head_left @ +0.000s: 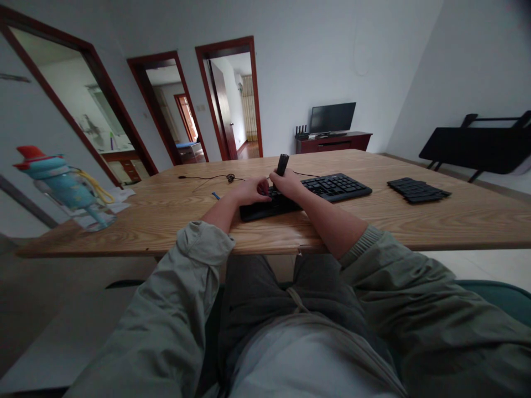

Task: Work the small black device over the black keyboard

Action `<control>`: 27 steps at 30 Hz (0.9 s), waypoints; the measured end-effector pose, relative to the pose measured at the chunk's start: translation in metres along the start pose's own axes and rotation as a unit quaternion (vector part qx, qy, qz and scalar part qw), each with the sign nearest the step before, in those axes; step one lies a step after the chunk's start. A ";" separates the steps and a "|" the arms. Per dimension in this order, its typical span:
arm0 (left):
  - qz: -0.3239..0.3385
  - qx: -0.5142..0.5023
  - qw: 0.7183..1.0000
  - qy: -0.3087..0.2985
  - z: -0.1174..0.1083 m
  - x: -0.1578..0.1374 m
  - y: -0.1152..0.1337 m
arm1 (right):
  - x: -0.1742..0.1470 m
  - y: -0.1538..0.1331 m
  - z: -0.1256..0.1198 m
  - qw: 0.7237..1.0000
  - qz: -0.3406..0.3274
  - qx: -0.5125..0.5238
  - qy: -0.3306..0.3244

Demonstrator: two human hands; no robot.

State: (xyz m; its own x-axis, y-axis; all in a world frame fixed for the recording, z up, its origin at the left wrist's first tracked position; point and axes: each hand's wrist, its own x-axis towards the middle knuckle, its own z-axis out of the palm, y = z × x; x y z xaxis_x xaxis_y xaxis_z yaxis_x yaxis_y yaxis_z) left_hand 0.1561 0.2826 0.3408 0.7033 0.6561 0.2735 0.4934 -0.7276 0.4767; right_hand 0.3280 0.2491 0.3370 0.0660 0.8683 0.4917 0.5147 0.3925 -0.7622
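Note:
A black keyboard lies on the wooden table in front of me, several of its keys apparently off at the left part. My right hand is closed round a thick black handle that stands upright over the keyboard; its lower end is hidden. Beside it, my left hand rests at the keyboard's left part with curled fingers. What those fingers hold, if anything, cannot be made out. Behind my left wrist lies a small blue stick-like item.
Flat black pieces lie together right of the keyboard. A thin black cable runs across the table. On the left stand a light-blue bottle with a red top and some white papers. A television is at the far wall.

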 end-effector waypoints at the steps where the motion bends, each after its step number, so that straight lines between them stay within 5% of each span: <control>1: -0.003 -0.005 1.000 0.009 0.001 0.001 -0.002 | 0.000 0.000 0.001 1.000 0.001 0.010 0.002; 12: -0.011 0.093 0.995 -0.029 -0.006 -0.002 0.004 | -0.002 0.004 0.007 0.998 -0.006 0.065 0.007; 27: 0.004 0.043 0.999 -0.002 -0.005 -0.002 0.002 | -0.001 0.006 0.008 0.998 -0.007 0.054 0.036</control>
State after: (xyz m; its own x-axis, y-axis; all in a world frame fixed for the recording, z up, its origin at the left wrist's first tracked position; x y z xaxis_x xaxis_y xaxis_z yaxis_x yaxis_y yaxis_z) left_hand 0.1535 0.2806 0.3453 0.7094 0.6496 0.2733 0.5299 -0.7473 0.4008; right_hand 0.3246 0.2530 0.3288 0.1227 0.8396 0.5291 0.4216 0.4385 -0.7937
